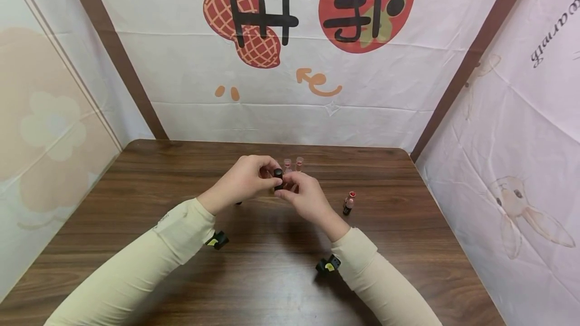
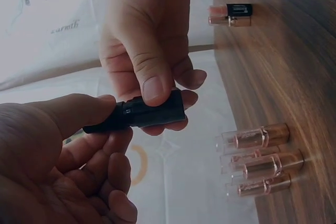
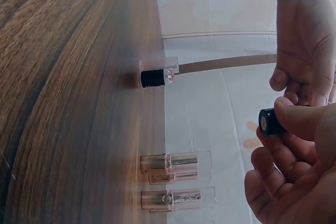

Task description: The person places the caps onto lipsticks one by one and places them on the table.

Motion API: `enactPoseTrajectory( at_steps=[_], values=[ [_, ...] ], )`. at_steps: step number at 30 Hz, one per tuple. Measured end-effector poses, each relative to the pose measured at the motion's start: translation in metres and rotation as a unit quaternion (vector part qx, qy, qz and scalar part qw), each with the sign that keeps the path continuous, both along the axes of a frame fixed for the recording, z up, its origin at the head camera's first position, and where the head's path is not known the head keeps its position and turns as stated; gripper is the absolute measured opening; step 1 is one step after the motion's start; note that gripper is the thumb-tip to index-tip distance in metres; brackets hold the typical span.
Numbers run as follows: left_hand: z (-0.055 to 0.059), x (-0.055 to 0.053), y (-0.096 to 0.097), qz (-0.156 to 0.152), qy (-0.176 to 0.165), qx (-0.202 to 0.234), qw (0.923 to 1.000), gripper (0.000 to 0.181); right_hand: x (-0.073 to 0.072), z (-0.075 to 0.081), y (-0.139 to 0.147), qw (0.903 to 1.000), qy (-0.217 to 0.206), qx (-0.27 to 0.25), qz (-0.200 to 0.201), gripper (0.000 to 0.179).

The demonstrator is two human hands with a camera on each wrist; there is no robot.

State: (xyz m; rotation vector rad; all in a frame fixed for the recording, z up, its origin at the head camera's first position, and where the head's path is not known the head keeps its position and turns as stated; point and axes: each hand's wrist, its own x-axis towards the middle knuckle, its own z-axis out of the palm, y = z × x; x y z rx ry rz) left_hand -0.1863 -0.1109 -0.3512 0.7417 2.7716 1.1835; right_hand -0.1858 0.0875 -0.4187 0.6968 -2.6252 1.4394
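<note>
A small black lipstick tube (image 1: 278, 179) is held above the table between both hands, its seam showing in the left wrist view. My left hand (image 1: 248, 177) pinches one end between thumb and fingers. The other end is pinched by my right hand (image 1: 309, 196), thumb on top in the left wrist view. In the right wrist view the round end of the black tube (image 3: 268, 123) pokes out past the right thumb. Just beyond the hands stand several rose-gold lipsticks (image 2: 262, 167) with clear caps, partly hidden in the head view.
Right of the hands, a black-based lipstick (image 2: 240, 10) stands beside a rose-gold one (image 2: 240, 21). Another black-based lipstick (image 3: 153, 78) with a clear top stands on the left side. The wooden table (image 1: 272, 275) ends at a printed cloth wall (image 1: 281, 119).
</note>
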Motion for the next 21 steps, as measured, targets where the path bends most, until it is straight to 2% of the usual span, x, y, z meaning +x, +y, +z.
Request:
enactPoseTrajectory(
  at_steps=[5, 14, 21],
  values=[
    [-0.006, -0.001, 0.001, 0.002, 0.001, -0.001, 1.0, 0.013, -0.001, -0.001, 0.001, 0.9999, -0.003, 0.01, 0.007, 0.018],
    [-0.018, -0.002, 0.003, 0.002, 0.005, -0.028, 0.9996, 0.015, 0.0, -0.002, 0.003, 0.9957, 0.002, 0.09, 0.023, 0.013],
    [-0.019, 0.0, 0.0, 0.011, 0.012, -0.022, 0.9996, 0.02, 0.0, -0.001, 0.006, 0.9963, 0.002, 0.086, 0.0, 0.016]
  ],
)
